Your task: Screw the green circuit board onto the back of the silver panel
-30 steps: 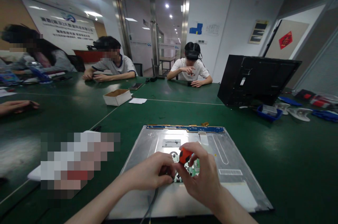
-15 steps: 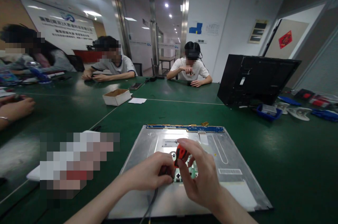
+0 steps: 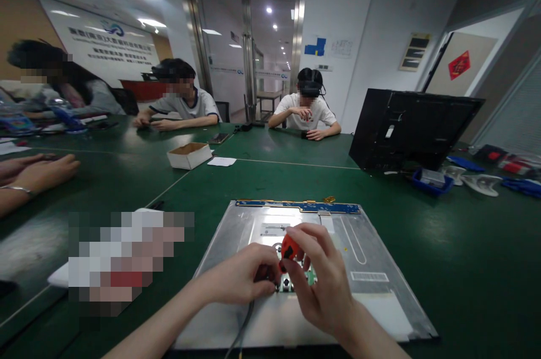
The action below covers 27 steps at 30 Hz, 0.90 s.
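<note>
A flat silver panel (image 3: pixel 363 246) with a blue circuit strip (image 3: pixel 270 206) along its far edge lies on the green table. Over its middle, my right hand (image 3: pixel 323 277) pinches a red and black screwdriver handle (image 3: pixel 289 247) between thumb and fingers. Just left of it my left hand (image 3: pixel 249 273) is closed at the handle's lower end; what its fingers hold is hidden. Beneath both hands a small green circuit board (image 3: pixel 287 284) shows in part. A dark cable (image 3: pixel 244 325) runs from under my left hand to the near edge.
A black monitor (image 3: pixel 409 128) stands at the right, beside a blue tray (image 3: pixel 431 183). An open white box (image 3: pixel 190 157) and a paper slip (image 3: pixel 222 162) lie beyond the panel. Several people sit around the table; one person's hands (image 3: pixel 46 173) are at the left.
The red handle has turned slightly in my right hand's fingers. The whole view has shifted a little. At the left, the other person's hands reach further in.
</note>
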Each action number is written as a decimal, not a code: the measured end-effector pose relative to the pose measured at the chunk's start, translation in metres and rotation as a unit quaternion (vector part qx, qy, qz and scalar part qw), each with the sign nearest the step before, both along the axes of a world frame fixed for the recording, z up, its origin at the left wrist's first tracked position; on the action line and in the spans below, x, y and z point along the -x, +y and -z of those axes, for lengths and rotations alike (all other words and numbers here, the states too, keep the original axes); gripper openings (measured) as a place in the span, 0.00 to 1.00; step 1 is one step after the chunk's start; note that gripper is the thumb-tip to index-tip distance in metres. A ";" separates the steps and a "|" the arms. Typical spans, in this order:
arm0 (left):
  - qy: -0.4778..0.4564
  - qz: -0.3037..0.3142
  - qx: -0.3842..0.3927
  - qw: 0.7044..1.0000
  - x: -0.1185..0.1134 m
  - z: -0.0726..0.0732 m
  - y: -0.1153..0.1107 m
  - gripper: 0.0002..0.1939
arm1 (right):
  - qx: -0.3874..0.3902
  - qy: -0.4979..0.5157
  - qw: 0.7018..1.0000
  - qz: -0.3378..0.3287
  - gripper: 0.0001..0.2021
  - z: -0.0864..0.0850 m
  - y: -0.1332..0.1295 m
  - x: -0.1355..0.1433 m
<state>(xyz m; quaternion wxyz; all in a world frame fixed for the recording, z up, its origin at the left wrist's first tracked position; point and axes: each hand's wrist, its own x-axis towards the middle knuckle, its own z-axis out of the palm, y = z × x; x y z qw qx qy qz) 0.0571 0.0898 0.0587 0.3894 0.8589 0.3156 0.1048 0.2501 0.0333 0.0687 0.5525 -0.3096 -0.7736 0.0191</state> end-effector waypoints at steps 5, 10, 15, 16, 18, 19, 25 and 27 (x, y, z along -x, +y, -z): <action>-0.012 0.017 -0.002 1.000 0.000 0.003 0.002 0.05 | 0.005 -0.015 1.000 -0.008 0.25 0.003 0.000 0.000; -0.019 0.024 -0.018 0.999 0.000 0.002 0.002 0.05 | -0.032 0.026 0.998 0.037 0.19 0.004 0.002 0.003; -0.010 0.025 -0.026 0.999 0.000 0.000 0.000 0.04 | -0.024 -0.004 0.998 0.050 0.19 0.002 -0.001 0.003; -0.011 0.025 -0.029 0.999 0.000 0.000 -0.001 0.05 | -0.020 -0.013 0.999 0.045 0.21 0.002 -0.001 0.003; -0.019 0.028 -0.037 0.999 0.000 0.000 -0.002 0.06 | -0.015 -0.028 0.999 0.032 0.24 0.003 -0.002 0.002; -0.025 0.031 -0.042 0.998 0.000 0.000 -0.002 0.06 | -0.013 -0.033 0.999 0.024 0.26 0.004 -0.002 0.001; -0.021 0.042 -0.067 0.997 -0.002 0.000 -0.001 0.07 | -0.011 0.009 1.000 0.002 0.21 0.003 0.000 0.002; -0.015 0.044 -0.072 0.996 -0.003 0.000 0.000 0.07 | -0.026 0.038 0.999 0.012 0.17 0.002 0.001 0.003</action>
